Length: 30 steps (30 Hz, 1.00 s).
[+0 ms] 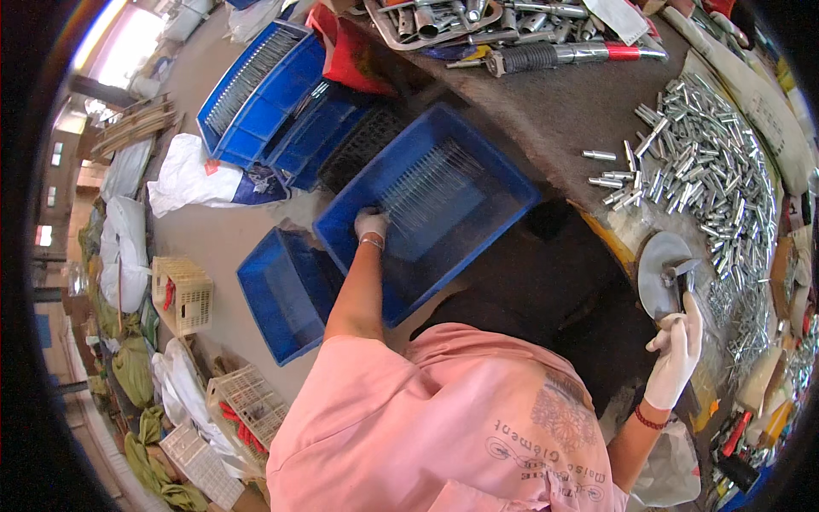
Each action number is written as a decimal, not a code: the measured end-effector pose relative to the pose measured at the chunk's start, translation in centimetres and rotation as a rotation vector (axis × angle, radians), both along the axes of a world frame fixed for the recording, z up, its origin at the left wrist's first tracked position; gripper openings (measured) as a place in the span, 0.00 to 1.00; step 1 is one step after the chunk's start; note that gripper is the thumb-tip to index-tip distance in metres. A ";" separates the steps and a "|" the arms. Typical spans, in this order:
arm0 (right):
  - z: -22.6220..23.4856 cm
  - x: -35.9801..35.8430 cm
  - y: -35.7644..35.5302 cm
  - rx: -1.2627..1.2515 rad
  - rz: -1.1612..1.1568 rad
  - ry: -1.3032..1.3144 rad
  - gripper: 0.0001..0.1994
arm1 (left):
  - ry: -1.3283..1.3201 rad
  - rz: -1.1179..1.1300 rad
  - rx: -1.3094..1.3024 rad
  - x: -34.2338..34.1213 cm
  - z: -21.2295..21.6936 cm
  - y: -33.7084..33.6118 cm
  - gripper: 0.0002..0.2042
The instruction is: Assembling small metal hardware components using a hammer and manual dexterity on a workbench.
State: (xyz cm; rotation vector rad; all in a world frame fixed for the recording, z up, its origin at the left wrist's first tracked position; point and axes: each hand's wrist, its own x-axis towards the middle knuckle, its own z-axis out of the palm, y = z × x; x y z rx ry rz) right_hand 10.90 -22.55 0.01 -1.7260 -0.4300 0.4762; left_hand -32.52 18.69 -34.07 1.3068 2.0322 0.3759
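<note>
My left hand point(372, 224), in a pale glove, reaches into a large blue plastic crate point(503, 213). Its curled fingers are at the near-left end of a row of thin metal rods point(435, 183) lying side by side; what they grip is hidden. On the right, my gloved right hand point(676, 354) is at the near edge of a round grey metal disc point(655, 286) with an upright metal piece point(680, 270). Its index finger stretches toward that piece, the other fingers bent and apart from it. Nothing shows in its grasp.
Loose silver metal tubes point(712, 171) are heaped beyond the disc on the worktable. A shock absorber-like part point(563, 56) lies at the far edge. A smaller blue crate point(286, 294) and a blue crate of rods point(256, 81) stand left, with cream baskets point(182, 294) farther off.
</note>
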 end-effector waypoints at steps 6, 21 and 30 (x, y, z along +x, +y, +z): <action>-0.1 0.1 0.7 0.033 0.079 0.064 0.22 | -0.041 0.042 0.223 -2.9 1.4 -1.5 0.19; 2.3 -0.5 -0.8 -0.008 0.263 0.231 0.12 | -0.288 -1.137 0.971 31.8 35.1 -13.5 0.11; 1.4 9.4 -9.5 -0.547 -0.357 -0.920 0.05 | -0.382 -1.287 0.972 33.2 33.8 -13.9 0.07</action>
